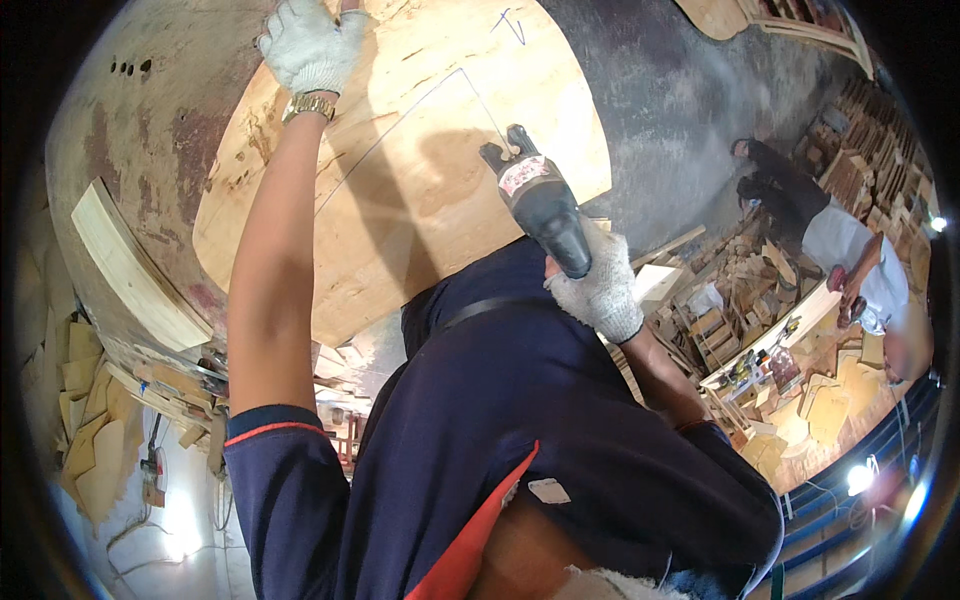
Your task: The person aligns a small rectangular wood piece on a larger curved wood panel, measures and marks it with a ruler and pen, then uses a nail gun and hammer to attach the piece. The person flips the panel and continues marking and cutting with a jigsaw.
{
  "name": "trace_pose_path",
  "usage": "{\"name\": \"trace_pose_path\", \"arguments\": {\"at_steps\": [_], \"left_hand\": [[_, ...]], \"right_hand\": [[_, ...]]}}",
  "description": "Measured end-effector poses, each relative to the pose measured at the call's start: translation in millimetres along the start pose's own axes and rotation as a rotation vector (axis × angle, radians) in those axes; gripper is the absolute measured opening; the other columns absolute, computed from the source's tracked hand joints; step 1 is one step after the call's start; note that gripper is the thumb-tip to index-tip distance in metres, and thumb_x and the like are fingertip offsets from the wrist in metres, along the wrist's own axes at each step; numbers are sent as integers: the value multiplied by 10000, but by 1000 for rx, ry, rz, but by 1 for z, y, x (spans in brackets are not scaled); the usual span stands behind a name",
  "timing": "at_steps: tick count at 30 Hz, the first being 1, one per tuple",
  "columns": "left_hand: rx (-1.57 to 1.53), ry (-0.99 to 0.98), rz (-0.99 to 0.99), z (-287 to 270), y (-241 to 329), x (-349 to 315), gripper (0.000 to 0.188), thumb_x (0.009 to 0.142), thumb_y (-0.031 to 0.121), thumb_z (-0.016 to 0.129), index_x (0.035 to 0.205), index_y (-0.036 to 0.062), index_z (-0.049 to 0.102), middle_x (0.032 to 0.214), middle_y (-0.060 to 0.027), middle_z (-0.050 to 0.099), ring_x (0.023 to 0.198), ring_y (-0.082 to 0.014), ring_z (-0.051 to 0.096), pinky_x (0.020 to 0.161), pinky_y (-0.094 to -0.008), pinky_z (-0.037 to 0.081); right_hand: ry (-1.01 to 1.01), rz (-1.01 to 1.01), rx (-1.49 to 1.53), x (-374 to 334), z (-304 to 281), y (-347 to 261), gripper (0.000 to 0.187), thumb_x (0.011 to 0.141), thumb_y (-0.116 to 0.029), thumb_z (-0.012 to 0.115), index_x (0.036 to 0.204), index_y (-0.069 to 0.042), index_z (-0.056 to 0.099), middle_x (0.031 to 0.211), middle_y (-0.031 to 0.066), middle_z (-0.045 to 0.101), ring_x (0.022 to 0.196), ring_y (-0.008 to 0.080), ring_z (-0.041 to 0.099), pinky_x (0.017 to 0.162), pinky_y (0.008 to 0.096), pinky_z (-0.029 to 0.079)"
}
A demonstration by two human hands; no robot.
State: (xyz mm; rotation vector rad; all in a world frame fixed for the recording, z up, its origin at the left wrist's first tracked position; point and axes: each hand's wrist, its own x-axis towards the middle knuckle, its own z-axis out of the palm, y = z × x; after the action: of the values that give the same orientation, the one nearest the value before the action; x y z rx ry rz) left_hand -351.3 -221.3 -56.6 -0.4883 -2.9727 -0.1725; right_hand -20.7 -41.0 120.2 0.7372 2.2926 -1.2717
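A large pale plywood panel with rounded edges and blue pen lines lies before me. At its far left edge is my left hand, in a whitish knit glove with a metal-banded watch at the wrist. Its fingers curl over the panel's edge, partly cut off by the top of the picture. My right hand, gloved too, is wrapped round a black handheld power tool with a pale label. The tool's forked front end is over the panel's right part, near a blue line; I cannot tell whether it touches the wood.
The panel rests on a worn grey-brown surface. A curved stack of pale wood strips lies to the left. Wood offcuts are heaped at right, beside a bench with plywood pieces. Another person is at that bench.
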Motion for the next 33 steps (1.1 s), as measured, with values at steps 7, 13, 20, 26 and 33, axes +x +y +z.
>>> {"name": "trace_pose_path", "arguments": {"at_steps": [7,13,20,26,33], "left_hand": [[-47,22,15,-2,0,-4,468,988,509,529,1009,41,541,989,-205,575,1007,-404,547,865,-555,409],[17,88,113,13,-17,4,779,932,718,470,1102,-24,639,1138,-249,643,1093,-420,591,953,-542,422],[-18,148,124,19,-18,5,766,918,696,500,1110,-34,632,1212,-270,629,1126,-423,592,962,-562,428],[-3,85,118,18,-20,5,781,921,696,500,1108,-51,631,1321,-290,599,1178,-426,588,980,-562,430],[-37,150,144,18,-20,6,818,934,733,458,1091,-57,602,1136,-256,647,1103,-417,597,954,-573,421]], "right_hand": [[-60,122,12,2,-4,-5,301,709,-115,757,935,4,596,806,230,665,797,417,704,682,453,543],[-34,62,-21,2,-4,-2,241,745,-71,713,948,6,608,737,204,653,715,373,708,637,406,532],[17,56,-112,0,0,-1,290,732,-95,728,981,-2,614,784,225,657,788,442,689,698,464,539],[-147,181,-73,1,-5,-1,553,712,-229,766,1162,26,572,968,284,651,969,484,626,852,527,508],[-161,174,-25,4,-7,-6,528,714,-234,764,1129,34,578,936,274,650,917,476,639,830,525,508]]}}
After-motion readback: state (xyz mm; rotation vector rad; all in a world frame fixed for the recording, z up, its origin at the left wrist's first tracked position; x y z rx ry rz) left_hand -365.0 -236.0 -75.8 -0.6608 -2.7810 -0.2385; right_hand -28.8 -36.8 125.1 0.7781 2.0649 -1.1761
